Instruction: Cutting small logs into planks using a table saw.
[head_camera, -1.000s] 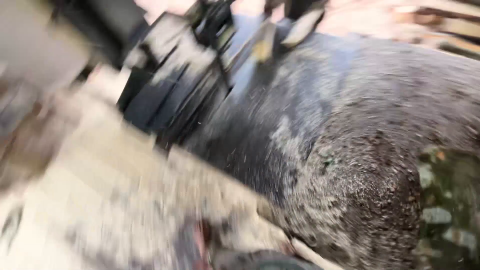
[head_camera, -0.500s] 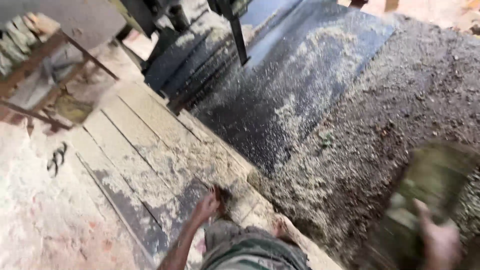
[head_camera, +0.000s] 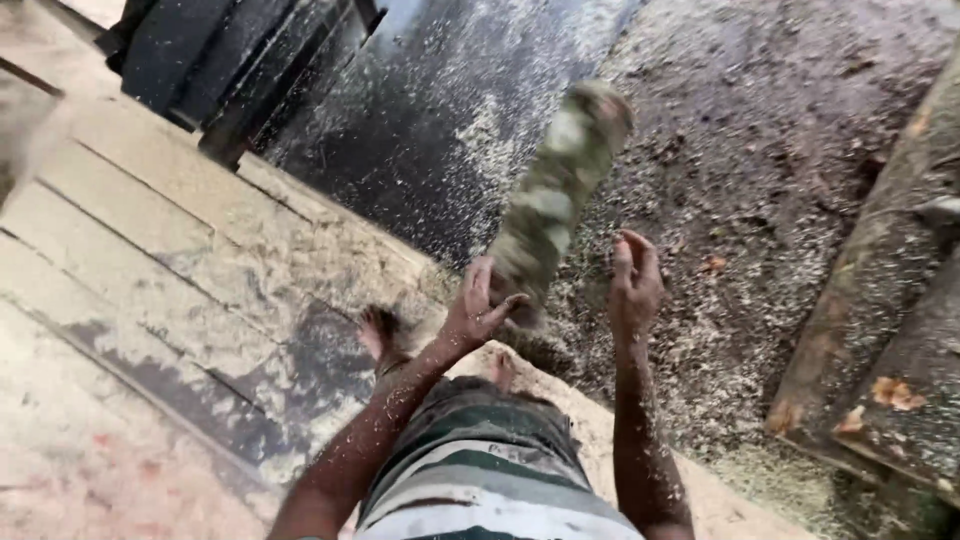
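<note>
Log chunk (head_camera: 560, 190), mossy and blurred, tilts lengthwise up and away over the sawdust floor (head_camera: 760, 200), its near end against the left hand's (head_camera: 478, 310) spread fingers, right hand (head_camera: 634, 285) open beside it.

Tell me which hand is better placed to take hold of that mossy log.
Probably left. The left hand has its fingers at the lower end of the mossy log, while the right hand is open beside it, apart from it.

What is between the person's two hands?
In the head view, the lower end of a blurred, mossy greenish log shows between the left hand and right hand, with sawdust-covered ground behind it.
</note>
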